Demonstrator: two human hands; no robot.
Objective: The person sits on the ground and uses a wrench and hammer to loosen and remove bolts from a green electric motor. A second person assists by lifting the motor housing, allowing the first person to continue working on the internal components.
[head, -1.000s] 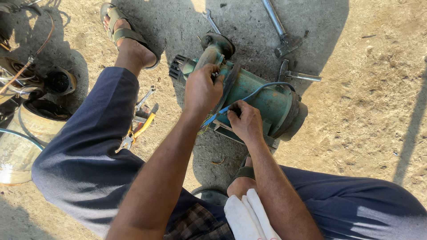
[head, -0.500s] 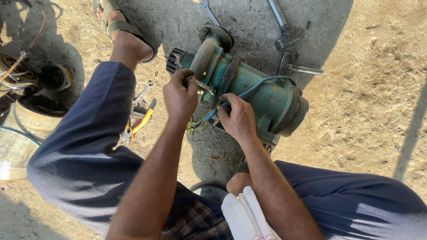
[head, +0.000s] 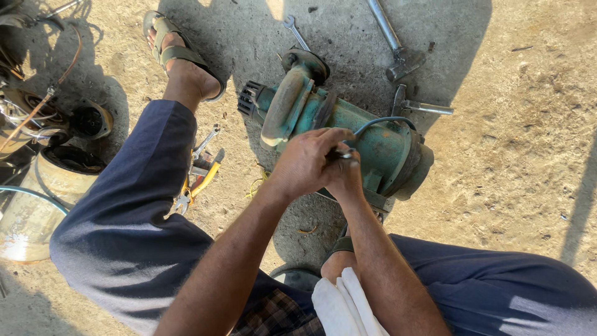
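Both hands on green pump [head: 373, 143]: left hand [head: 305, 163] & right hand [head: 344, 177], fingers pinched on blue wire [head: 379, 122] end; next needs steady grip.

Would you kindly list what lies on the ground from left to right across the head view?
Pale bucket → sandalled foot → yellow-handled pliers → left hand over the green pump → small metal tool at the pump's far right.
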